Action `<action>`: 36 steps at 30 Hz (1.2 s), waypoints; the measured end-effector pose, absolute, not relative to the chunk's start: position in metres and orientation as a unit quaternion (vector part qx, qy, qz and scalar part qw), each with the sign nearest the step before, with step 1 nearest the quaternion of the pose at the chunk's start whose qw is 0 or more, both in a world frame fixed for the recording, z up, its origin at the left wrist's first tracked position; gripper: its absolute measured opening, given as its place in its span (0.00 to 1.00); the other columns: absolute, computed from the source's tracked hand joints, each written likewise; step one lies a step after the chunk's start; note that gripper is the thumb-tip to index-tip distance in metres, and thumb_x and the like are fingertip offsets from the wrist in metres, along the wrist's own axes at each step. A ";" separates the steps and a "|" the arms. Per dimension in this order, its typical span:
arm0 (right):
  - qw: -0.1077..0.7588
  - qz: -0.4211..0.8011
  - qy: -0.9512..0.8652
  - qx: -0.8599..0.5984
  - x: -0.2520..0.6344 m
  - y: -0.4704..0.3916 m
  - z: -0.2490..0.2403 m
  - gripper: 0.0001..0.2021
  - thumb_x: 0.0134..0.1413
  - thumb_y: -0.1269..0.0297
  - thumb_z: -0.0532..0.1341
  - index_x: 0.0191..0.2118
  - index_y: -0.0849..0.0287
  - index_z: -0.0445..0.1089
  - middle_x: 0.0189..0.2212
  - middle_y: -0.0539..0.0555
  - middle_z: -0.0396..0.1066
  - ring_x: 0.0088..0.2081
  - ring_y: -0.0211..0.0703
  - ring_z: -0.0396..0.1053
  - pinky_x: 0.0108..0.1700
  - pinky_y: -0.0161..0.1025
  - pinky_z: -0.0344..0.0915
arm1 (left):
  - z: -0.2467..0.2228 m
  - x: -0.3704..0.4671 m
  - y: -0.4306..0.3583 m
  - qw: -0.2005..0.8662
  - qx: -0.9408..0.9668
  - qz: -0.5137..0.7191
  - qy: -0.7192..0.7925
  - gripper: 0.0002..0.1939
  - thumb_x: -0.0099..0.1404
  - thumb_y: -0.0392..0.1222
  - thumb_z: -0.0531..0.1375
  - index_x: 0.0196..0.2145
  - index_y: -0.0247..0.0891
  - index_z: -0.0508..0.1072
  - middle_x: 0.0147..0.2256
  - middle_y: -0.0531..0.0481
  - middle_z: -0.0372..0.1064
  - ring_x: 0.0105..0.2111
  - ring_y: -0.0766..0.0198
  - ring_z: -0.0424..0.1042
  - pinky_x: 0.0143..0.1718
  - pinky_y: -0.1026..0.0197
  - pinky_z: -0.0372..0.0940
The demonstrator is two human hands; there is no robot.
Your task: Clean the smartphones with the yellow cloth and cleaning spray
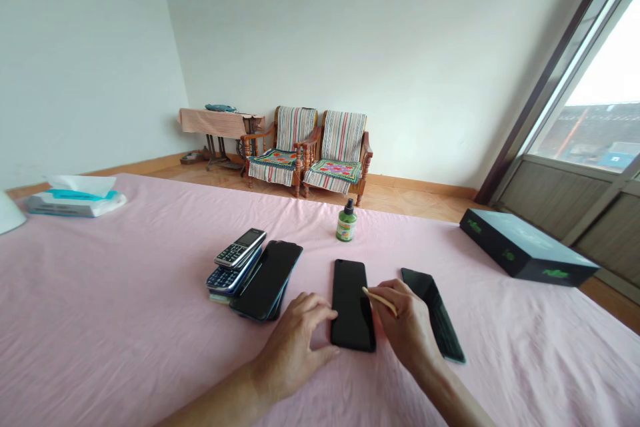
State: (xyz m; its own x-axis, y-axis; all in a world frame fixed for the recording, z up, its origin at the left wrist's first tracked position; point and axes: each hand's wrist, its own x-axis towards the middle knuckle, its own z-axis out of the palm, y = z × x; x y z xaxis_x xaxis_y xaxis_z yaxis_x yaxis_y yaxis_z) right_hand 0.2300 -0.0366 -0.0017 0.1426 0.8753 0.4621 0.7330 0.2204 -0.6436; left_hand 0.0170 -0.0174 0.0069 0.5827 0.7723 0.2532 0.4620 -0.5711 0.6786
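Stick (384,301) meets phone (352,323)

Here's the right hand (406,325), grip pinching the stick, tip at the phone's right edge! The phone lies flat on pink cloth (150,327), between the 2 hands. The left hand (295,339) has its grip spread, fingers by the left edge. Beyond stands 1 bottle (346,225).

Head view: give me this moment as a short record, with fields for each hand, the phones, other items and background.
Left hand: left hand, fingers at the central black smartphone's left edge
Right hand: right hand, gripping a thin pale stick, tip at that phone's right edge
Left phones: silver keypad phone topping a pile, beside stacked smartphones
Right phone: dark smartphone, partly hidden by the right hand
Other items: green spray bottle, tissue pack, black box
Surface: pink cloth
Background: two wooden armchairs
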 end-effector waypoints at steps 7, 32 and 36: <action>0.369 0.018 -0.616 -0.695 0.252 0.021 0.002 0.12 0.55 0.67 0.56 0.34 0.60 0.78 0.32 0.56 0.73 0.34 0.43 0.70 0.37 0.35 0.62 | 0.006 0.019 -0.018 0.266 0.844 0.267 0.381 0.19 0.50 0.30 0.69 0.40 0.41 0.73 0.40 0.49 0.69 0.45 0.55 0.65 0.49 0.54 0.59; 0.197 0.032 -0.689 -0.696 0.216 -0.029 0.008 0.15 0.52 0.80 0.52 0.23 0.60 0.71 0.27 0.54 0.67 0.31 0.39 0.65 0.32 0.33 0.53 | 0.006 0.021 -0.016 0.283 0.838 0.283 0.372 0.17 0.51 0.29 0.67 0.38 0.40 0.73 0.41 0.49 0.69 0.45 0.56 0.64 0.50 0.55 0.58; 0.197 0.038 -0.684 -0.701 0.212 -0.043 0.006 0.16 0.52 0.82 0.52 0.23 0.59 0.70 0.27 0.54 0.66 0.31 0.39 0.65 0.31 0.33 0.53 | 0.006 0.021 -0.017 0.286 0.837 0.287 0.369 0.17 0.51 0.28 0.66 0.38 0.41 0.73 0.41 0.49 0.69 0.45 0.56 0.65 0.49 0.56 0.59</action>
